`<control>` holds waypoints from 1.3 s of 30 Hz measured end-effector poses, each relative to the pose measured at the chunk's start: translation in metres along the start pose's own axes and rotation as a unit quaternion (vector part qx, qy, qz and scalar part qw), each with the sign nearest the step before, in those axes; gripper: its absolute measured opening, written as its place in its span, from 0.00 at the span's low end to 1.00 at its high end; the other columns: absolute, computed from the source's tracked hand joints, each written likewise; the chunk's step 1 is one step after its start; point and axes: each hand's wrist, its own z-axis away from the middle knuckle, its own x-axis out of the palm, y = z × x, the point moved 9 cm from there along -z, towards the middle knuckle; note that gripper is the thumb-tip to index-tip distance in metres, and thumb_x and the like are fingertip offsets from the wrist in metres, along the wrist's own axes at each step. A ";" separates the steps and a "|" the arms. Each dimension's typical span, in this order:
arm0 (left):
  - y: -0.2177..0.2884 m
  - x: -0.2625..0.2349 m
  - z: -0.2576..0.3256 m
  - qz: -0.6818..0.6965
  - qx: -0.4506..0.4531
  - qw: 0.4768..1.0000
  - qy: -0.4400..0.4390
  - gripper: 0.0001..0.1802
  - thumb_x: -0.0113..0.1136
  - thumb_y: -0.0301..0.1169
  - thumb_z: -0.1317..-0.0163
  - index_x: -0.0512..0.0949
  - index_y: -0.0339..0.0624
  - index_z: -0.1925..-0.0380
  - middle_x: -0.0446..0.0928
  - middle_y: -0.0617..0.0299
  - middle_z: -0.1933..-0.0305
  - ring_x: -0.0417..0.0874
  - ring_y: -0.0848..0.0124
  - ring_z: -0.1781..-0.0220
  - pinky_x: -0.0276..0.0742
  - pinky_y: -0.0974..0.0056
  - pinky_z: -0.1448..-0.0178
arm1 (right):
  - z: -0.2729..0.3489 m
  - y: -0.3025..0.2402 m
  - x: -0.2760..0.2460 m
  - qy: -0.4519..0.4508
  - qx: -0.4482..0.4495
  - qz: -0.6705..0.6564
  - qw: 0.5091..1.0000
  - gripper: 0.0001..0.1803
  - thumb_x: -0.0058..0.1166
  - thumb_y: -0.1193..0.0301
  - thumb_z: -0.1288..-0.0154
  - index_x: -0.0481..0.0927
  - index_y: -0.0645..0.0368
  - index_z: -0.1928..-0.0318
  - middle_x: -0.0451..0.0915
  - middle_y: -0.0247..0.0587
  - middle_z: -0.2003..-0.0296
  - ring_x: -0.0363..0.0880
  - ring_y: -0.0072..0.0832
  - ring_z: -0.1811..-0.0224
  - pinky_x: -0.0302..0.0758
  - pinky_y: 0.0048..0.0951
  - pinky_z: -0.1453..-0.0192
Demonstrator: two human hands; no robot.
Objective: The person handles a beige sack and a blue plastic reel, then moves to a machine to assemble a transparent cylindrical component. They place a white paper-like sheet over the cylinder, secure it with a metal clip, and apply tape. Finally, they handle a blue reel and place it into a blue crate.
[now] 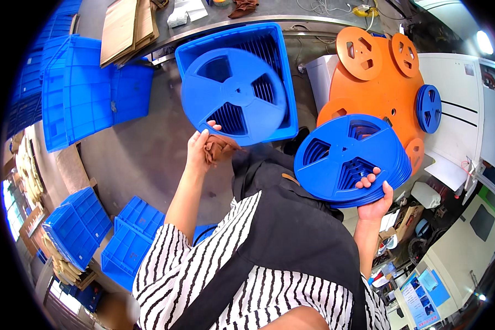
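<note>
My left hand (pixel 199 149) grips the lower left edge of a single blue plastic reel (pixel 238 100), with fingertips showing through one of its cutouts. A crumpled brown cloth (pixel 219 149) is in the same hand, against the reel's rim. The reel is tilted over a blue crate (pixel 287 82), in which more reels stand in a row. My right hand (pixel 375 201) is closed on a stack of blue reels (pixel 344 149), fingers through a cutout and thumb outside the rim. How many reels it bears directly cannot be told.
At the right stands a large orange disc (pixel 377 93) with smaller orange wheels (pixel 359 53) around it and several blue reels (pixel 429 109) at its edge. Blue crates (pixel 85 91) are stacked on the left. A metal bench (pixel 214 16) with cardboard sheets (pixel 125 27) runs along the far side.
</note>
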 end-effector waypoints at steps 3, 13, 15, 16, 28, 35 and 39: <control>0.005 -0.017 -0.025 -0.080 0.036 0.994 0.067 0.13 0.44 0.27 0.30 0.72 0.34 0.50 0.79 0.53 0.53 0.82 0.69 0.60 0.80 0.65 0.55 | 0.002 -0.001 0.000 -0.003 -0.004 -0.001 1.000 0.23 0.48 0.63 0.38 0.67 0.62 0.46 0.74 0.40 0.65 0.71 0.29 0.64 0.72 0.37 0.55; -0.015 -0.055 -0.161 -0.264 0.074 0.947 0.169 0.11 0.43 0.27 0.30 0.73 0.37 0.53 0.78 0.59 0.58 0.79 0.71 0.66 0.76 0.65 0.58 | 0.004 -0.002 -0.008 0.032 -0.008 -0.006 0.999 0.23 0.49 0.63 0.39 0.69 0.62 0.47 0.75 0.40 0.65 0.72 0.30 0.64 0.72 0.37 0.55; -0.017 -0.042 -0.174 -0.257 0.061 0.951 0.162 0.10 0.44 0.26 0.30 0.74 0.37 0.56 0.78 0.59 0.59 0.78 0.73 0.68 0.76 0.67 0.61 | 0.005 -0.001 -0.007 0.037 -0.016 0.000 0.999 0.23 0.49 0.63 0.38 0.68 0.62 0.46 0.74 0.39 0.65 0.71 0.29 0.64 0.72 0.37 0.54; -0.021 -0.036 -0.179 -0.269 0.056 0.950 0.145 0.09 0.44 0.26 0.31 0.74 0.36 0.56 0.78 0.59 0.60 0.78 0.74 0.70 0.76 0.68 0.62 | 0.006 -0.001 -0.007 0.040 -0.018 0.000 0.999 0.23 0.49 0.63 0.38 0.68 0.62 0.46 0.74 0.39 0.65 0.71 0.29 0.64 0.72 0.37 0.55; -0.080 -0.065 -0.204 -0.317 0.011 0.940 0.126 0.41 0.54 0.32 0.33 0.41 0.38 0.29 0.56 0.41 0.30 0.72 0.52 0.41 0.77 0.54 0.48 | 0.016 -0.001 0.011 0.002 -0.035 -0.027 0.999 0.21 0.52 0.62 0.40 0.69 0.60 0.50 0.66 0.30 0.75 0.65 0.22 0.73 0.66 0.29 0.61; -0.030 0.053 -0.086 -0.386 0.044 0.921 -0.001 0.33 0.53 0.22 0.36 0.57 0.46 0.32 0.65 0.60 0.85 0.68 0.77 0.88 0.61 0.70 0.86 | 0.036 -0.039 0.033 -0.172 -0.054 -0.125 0.976 0.18 0.57 0.57 0.40 0.69 0.55 0.62 0.63 0.25 0.84 0.63 0.20 0.84 0.62 0.27 0.70; 0.015 0.173 0.008 -0.593 0.369 0.688 -0.199 0.34 0.59 0.19 0.45 0.66 0.54 0.37 0.72 0.58 0.51 0.77 0.73 0.70 0.76 0.64 0.65 | 0.042 -0.038 0.053 -0.274 -0.045 -0.175 0.944 0.18 0.59 0.54 0.39 0.71 0.54 0.67 0.67 0.24 0.88 0.67 0.18 0.87 0.64 0.22 0.77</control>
